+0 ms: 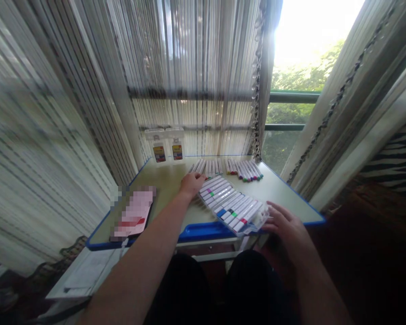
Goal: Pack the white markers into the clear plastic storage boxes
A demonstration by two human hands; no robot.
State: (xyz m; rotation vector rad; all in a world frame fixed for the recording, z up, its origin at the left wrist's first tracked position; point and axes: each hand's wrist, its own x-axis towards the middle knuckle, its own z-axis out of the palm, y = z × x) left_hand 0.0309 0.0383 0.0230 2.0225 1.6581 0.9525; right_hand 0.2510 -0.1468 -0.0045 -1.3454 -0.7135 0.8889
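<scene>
Marker case (255, 224) open on near-centre of desk (277, 185), hands at both ends; prob. part-way thru.

L hand (192, 184) at case's far-left corner, fingers curled, can't tell if pinching; R hand (286, 221) at its near-right clear end, thumb & fingers parted, firm grip or just touch unclear. Betw. them, white markers (242, 211) w/ coloured ends lie in rows, both halves looking well filled, though exact no. of gaps n/a from here. Beyond, far side: L bunch of loose markers (208, 168) + R bunch of loose markers (245, 170), so sorting/packing of those looks undone. Far left, two clear boxes (177, 152) w/ labels stand upright, side by side. Near left: pink item (135, 212), blurred out.
</scene>
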